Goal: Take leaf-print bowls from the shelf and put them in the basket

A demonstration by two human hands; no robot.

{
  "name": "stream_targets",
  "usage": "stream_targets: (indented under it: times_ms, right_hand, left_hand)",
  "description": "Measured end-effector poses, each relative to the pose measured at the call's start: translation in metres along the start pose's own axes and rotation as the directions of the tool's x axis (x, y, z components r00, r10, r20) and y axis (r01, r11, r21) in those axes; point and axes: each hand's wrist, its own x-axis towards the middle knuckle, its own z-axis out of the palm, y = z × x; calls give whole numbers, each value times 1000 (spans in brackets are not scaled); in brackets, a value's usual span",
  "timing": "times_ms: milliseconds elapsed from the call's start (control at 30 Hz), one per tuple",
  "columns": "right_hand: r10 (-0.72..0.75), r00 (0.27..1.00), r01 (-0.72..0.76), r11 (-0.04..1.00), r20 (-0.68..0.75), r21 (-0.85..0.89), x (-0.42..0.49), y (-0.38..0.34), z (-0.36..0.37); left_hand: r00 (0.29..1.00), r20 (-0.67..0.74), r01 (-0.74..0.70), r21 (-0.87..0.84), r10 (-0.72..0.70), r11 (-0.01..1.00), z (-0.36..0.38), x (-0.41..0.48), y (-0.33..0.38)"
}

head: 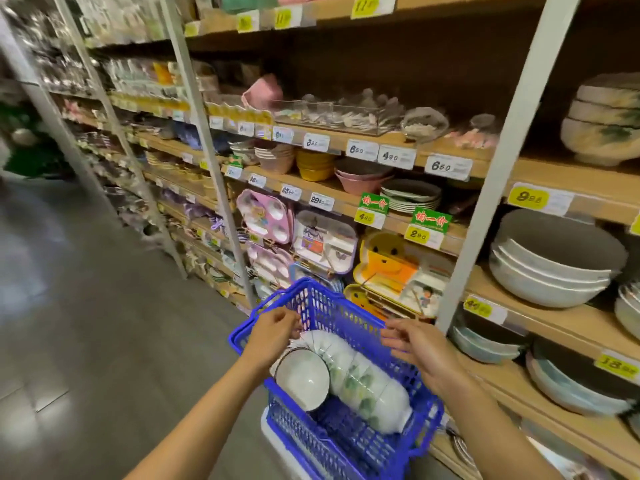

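Hovering over blue basket [298,431], both hands. Left hand [277,329]: fingers curled at far end of leaf-print bowls [363,382]; cannot tell whether it grips them. Right hand [420,348]: fingers loosely spread above basket's right rim, holding nothing. Bowls nested in stack, lying on side inside basket; single white bowl [301,381] touching stack's left. Wooden shelf [561,323] at right, larger bowls on it.

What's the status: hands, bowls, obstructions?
Left hand at far end of bowl stack, grip unclear; right hand relaxed above basket rim. Stack lies sideways in basket, loose bowl beside. Nothing blocking.
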Motion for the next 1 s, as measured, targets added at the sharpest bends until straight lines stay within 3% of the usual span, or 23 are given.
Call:
stream_targets:
  times_ms: [167, 433, 667, 867, 1000]
  right_hand:
    - [195, 980, -196, 980, -33, -41, 20, 43, 54]
    - [376, 924, -381, 919, -67, -101, 79, 93, 99]
    - [499, 856, -515, 848, -138, -125, 147, 144, 123]
    - [520, 820, -568, 793, -241, -220, 174, 176, 139]
    - [585, 783, -621, 722, -212, -303, 178, 204, 150]
  left_hand:
    - [996, 47, 70, 162, -79, 984, -41, 30, -37]
    - [984, 85, 114, 360, -154, 926, -45, 98, -72]
    - [951, 230, -4, 680, -208, 734, -13, 161, -101]
    - [888, 373, -155, 794, -270, 588, 8, 190, -138]
    - [811, 498, -320, 817, -307, 480, 14, 200, -165]
